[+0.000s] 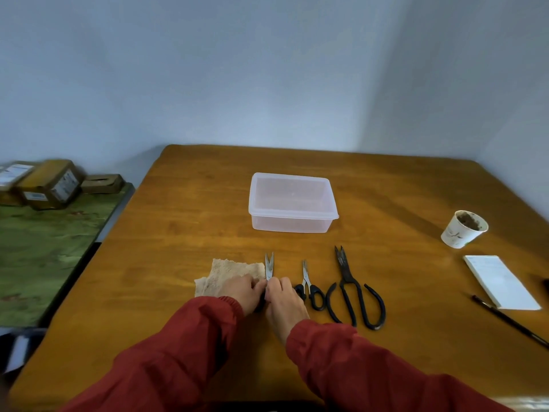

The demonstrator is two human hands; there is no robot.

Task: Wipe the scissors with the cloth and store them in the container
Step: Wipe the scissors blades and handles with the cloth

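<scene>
Looking down at a wooden table (178,233) shoved into a corner of pale walls. Got three pairs lined up near the front edge: silver scissors (269,267) on the left, small black scissors (306,283) in the middle, big black scissors (344,269) on the right. All lying flat, tips aimed at the back edge.

Gripping the silver scissors down at the dark handle end with both the left hand (245,291) and the right hand (285,301). Fingers of both curled in, pinching from either side, blades slightly apart and poking out past the fingertips. Can't really make out the handle itself, buried under the knuckles.

Resting part of the left hand on a beige cloth (228,275), spread a bit rumpled just beside the silver scissors on their left. Wearing red sleeves (178,352) on both arms.

Also got a clear plastic container (292,203) further back, roughly mid-table, well apart from all the scissors.

Over by the right edge: a paper cup (465,228) with something dark brown inside, a white notepad (502,282) nearer the front, and a dark pen (511,321) lying just beside the notepad's front corner.

Off past the left edge, seeing a few brown boxes (50,185) sitting on a green surface (44,248).
</scene>
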